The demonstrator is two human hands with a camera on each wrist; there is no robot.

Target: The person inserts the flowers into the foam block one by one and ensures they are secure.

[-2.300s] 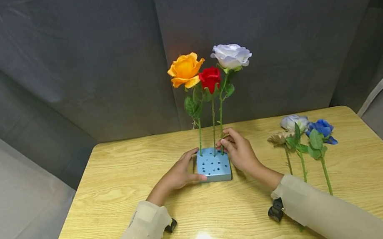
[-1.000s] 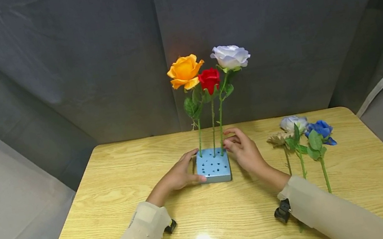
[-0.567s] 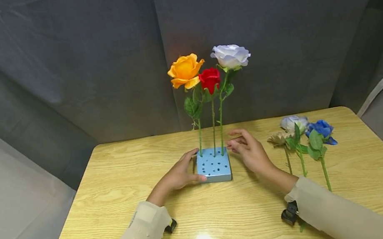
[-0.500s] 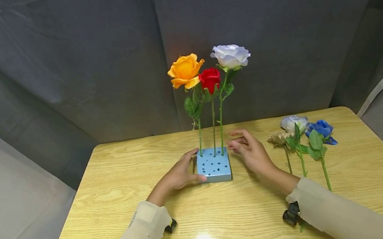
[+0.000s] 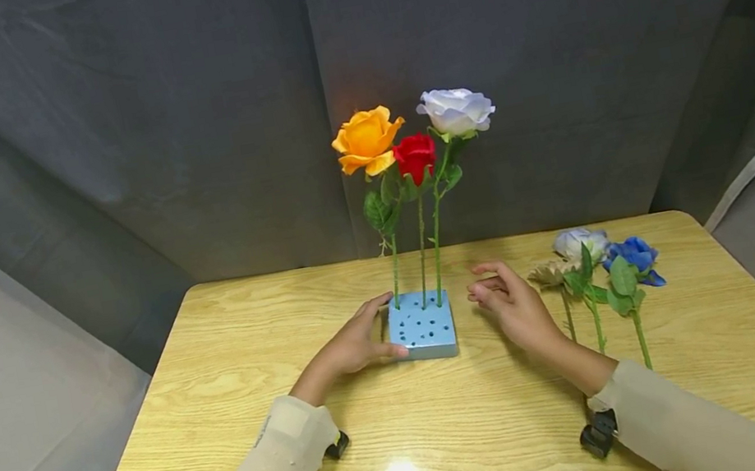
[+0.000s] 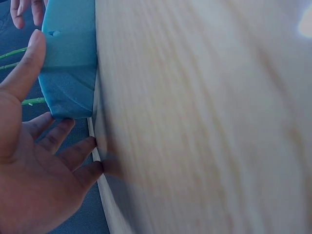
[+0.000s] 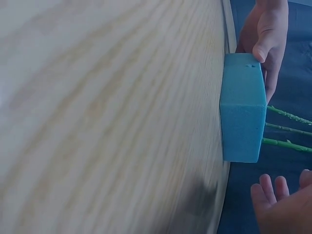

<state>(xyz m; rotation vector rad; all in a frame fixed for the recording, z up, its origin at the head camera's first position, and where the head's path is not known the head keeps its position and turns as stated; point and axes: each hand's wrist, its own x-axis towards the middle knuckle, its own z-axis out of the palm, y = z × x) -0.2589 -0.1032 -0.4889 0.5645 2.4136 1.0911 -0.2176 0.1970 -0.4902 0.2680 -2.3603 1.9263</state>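
Note:
A blue foam block [image 5: 424, 344] with several small holes stands on the table. Three artificial roses rise from its back row: an orange rose [image 5: 368, 141], a red rose [image 5: 415, 157] and a white rose [image 5: 457, 111]. My left hand [image 5: 352, 344] holds the block from its left side, thumb at the front corner and fingers along the far side. In the left wrist view its thumb [image 6: 30, 63] lies on the block's top edge. My right hand [image 5: 520, 313] is off to the right of the block, its fingers loosely bent with nothing between them.
On the table's right side lie a pale white-lilac rose [image 5: 579, 242], a beige flower [image 5: 550, 271] and a blue rose [image 5: 632, 259], their stems toward me. My right forearm passes over some stems. A grey cloth [image 5: 239, 125] hangs behind the wooden table [image 5: 242, 325].
My right hand has let go of the white rose's stem and moved right, away from the block. The left hand and the three standing roses have stayed put.

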